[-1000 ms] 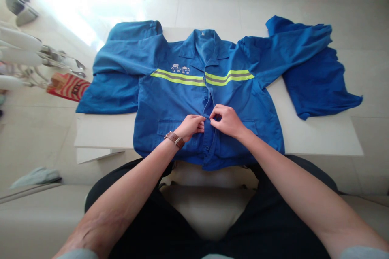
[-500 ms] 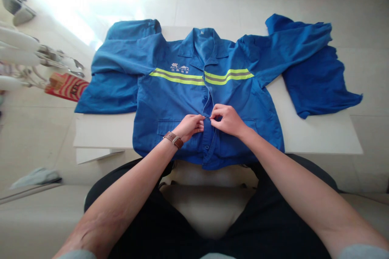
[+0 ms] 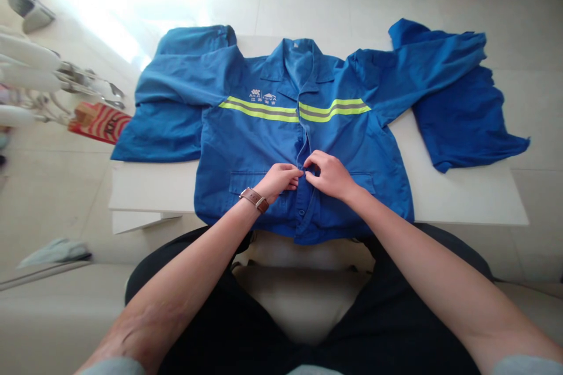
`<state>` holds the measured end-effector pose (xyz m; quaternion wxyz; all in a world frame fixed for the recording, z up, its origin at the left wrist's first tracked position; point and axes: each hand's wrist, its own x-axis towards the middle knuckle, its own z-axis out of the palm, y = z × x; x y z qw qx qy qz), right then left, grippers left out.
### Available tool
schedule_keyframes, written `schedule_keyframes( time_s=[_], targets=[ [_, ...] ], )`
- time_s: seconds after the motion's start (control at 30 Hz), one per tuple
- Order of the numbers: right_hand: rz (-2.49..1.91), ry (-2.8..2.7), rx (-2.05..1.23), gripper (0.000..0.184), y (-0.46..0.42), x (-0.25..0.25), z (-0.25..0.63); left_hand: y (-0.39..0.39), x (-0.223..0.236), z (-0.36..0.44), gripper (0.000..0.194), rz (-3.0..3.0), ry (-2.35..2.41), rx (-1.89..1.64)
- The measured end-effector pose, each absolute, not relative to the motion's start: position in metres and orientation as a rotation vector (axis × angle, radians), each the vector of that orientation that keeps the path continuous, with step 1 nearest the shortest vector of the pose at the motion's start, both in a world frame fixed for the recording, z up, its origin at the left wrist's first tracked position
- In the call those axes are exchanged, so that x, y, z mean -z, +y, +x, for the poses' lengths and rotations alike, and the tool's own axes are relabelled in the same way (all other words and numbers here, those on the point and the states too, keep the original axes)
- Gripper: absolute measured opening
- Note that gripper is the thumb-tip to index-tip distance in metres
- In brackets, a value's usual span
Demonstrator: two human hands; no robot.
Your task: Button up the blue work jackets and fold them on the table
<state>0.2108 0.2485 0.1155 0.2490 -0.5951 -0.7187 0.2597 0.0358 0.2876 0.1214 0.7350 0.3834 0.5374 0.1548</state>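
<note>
A blue work jacket [image 3: 246, 140] with yellow-grey reflective stripes lies front up on a white table [image 3: 149, 187], sleeves spread to both sides. My left hand [image 3: 279, 180], with a brown watch strap on the wrist, pinches the left edge of the jacket's front opening at mid height. My right hand [image 3: 329, 174] pinches the right edge of the opening directly opposite, fingertips nearly touching the left hand's. Both hands are closed on the fabric around a button spot; the button itself is hidden by the fingers. Another button shows below on the placket.
A second blue garment [image 3: 466, 123] lies under the right sleeve and hangs off the table's right side. A red patterned box [image 3: 99, 123] and a metal rack [image 3: 53, 79] stand on the floor at left. A grey cloth [image 3: 55, 251] lies at lower left.
Both hands have stayed pinched at the same place on the jacket's front opening, with small finger movements. The view has shifted slightly.
</note>
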Motion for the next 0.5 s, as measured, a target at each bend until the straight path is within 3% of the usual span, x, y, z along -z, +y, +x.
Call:
schedule_keyframes(
  time_s=[0.23, 0.5],
  targets=[
    [-1.584, -1.806, -0.839, 0.013, 0.2520, -0.1130, 0.2100, 0.2874, -0.1196, 0.0351, 0.015, 1.158, 1.191, -0.389],
    [-1.630, -1.778, -0.751, 0.010, 0.2510, -0.1177, 0.2090, 0.2865, -0.1159, 0.0337, 0.010, 1.266, 1.129, -0.413]
  ],
)
